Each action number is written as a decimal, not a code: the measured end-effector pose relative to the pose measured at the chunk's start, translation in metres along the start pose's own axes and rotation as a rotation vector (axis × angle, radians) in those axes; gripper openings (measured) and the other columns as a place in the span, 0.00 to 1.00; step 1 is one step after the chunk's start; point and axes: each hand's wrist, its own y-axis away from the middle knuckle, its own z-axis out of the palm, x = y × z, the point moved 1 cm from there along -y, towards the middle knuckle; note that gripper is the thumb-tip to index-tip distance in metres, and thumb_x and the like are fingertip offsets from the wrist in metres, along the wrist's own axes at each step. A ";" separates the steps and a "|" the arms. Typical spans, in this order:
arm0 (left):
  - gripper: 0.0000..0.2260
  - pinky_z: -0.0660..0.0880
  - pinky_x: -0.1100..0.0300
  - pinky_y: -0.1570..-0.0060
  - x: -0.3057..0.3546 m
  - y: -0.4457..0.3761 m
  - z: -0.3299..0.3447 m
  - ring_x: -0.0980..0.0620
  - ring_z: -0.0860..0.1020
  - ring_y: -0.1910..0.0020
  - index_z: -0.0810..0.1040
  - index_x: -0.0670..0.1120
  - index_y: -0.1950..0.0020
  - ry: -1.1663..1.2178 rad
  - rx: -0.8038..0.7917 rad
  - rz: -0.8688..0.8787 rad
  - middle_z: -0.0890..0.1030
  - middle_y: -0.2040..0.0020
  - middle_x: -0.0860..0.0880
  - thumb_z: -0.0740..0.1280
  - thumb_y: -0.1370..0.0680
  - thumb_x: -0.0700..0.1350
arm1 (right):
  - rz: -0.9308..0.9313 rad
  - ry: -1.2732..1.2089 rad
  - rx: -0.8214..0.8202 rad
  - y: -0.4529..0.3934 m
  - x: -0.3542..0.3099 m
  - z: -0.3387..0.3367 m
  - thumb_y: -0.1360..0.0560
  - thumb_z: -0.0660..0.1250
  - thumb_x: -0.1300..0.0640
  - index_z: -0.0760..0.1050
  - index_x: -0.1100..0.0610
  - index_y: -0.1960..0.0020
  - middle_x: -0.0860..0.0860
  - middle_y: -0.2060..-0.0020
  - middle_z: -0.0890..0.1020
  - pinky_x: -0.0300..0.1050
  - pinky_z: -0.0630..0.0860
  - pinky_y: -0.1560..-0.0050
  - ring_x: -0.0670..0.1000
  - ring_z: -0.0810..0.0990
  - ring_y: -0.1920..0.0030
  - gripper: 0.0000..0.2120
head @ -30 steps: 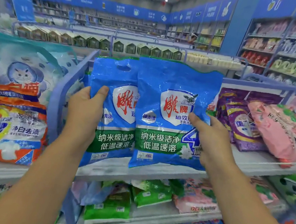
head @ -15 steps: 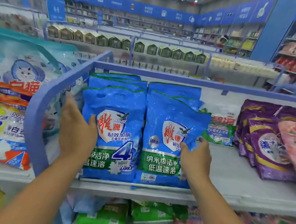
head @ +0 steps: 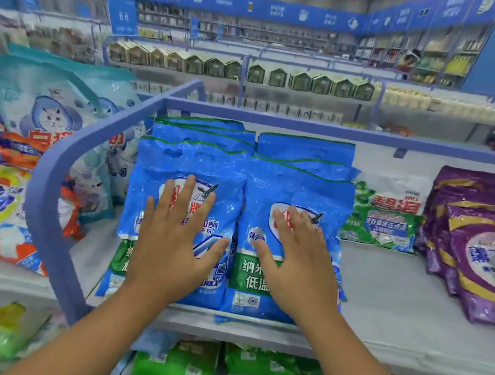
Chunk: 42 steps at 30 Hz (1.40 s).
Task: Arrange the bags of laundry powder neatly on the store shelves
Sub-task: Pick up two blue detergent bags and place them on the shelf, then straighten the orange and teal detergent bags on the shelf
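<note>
The fingers of both hands lie straight and spread wide, flat on the faces of two glossy blue plastic bags of laundry powder: the left hand [head: 173, 237] presses the left blue bag [head: 179, 161] and the right hand [head: 296, 259] presses the right blue bag [head: 312, 194], neither hand curling round anything. A second earlier the same two bags were held up in the air by their outer edges, and half a second ago they were being stood at the front of the shelf; now they rest there side by side, edges touching, leaning back on the rows of identical blue bags behind them at twelve o'clock. That reads as the placing being done and the hands merely patting the pair flush, so this lot looks close to finished. The grey metal shelf [head: 399, 300] with its blue tubular rail [head: 60, 165] holds more: at three o'clock of the blue pair a white-and-green detergent bag [head: 384, 217] lies against the back, with bare shelf in front of it, and further at three o'clock stand purple powder bags [head: 486, 255]. At nine o'clock, beyond the rail, sit an orange-and-yellow bag [head: 2, 208] and a teal bag with a cat picture [head: 55, 107]. The shelf below holds green bags [head: 177, 366], blurred.
</note>
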 end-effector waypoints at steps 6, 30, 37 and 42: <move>0.33 0.53 0.40 0.22 0.005 0.000 -0.005 0.45 0.51 0.18 0.63 0.56 0.20 0.028 -0.024 -0.039 0.52 0.16 0.52 0.54 0.23 0.67 | -0.008 0.007 -0.010 0.002 -0.004 -0.005 0.20 0.47 0.31 0.55 0.44 0.19 0.46 0.18 0.52 0.51 0.44 0.19 0.48 0.47 0.18 0.33; 0.26 0.62 0.57 0.26 -0.103 0.191 -0.164 0.55 0.58 0.20 0.59 0.59 0.19 0.057 -0.205 -0.348 0.58 0.18 0.56 0.59 0.17 0.59 | -0.147 -0.141 -0.355 0.149 -0.207 0.004 0.17 0.53 0.39 0.47 0.47 0.17 0.46 0.18 0.45 0.54 0.49 0.19 0.52 0.41 0.18 0.32; 0.28 0.55 0.55 0.22 -0.224 0.235 -0.234 0.53 0.53 0.18 0.57 0.57 0.18 0.078 -0.195 -0.366 0.55 0.17 0.55 0.58 0.17 0.60 | -0.109 -0.276 -0.400 0.184 -0.330 0.034 0.17 0.54 0.39 0.45 0.47 0.17 0.44 0.18 0.46 0.50 0.51 0.20 0.47 0.44 0.18 0.34; 0.28 0.55 0.53 0.22 -0.278 0.237 -0.248 0.53 0.53 0.18 0.57 0.56 0.18 0.108 -0.217 -0.363 0.55 0.17 0.54 0.57 0.17 0.61 | -0.009 -0.382 -0.355 0.171 -0.370 0.044 0.18 0.57 0.39 0.50 0.48 0.18 0.44 0.18 0.51 0.49 0.53 0.20 0.46 0.50 0.19 0.34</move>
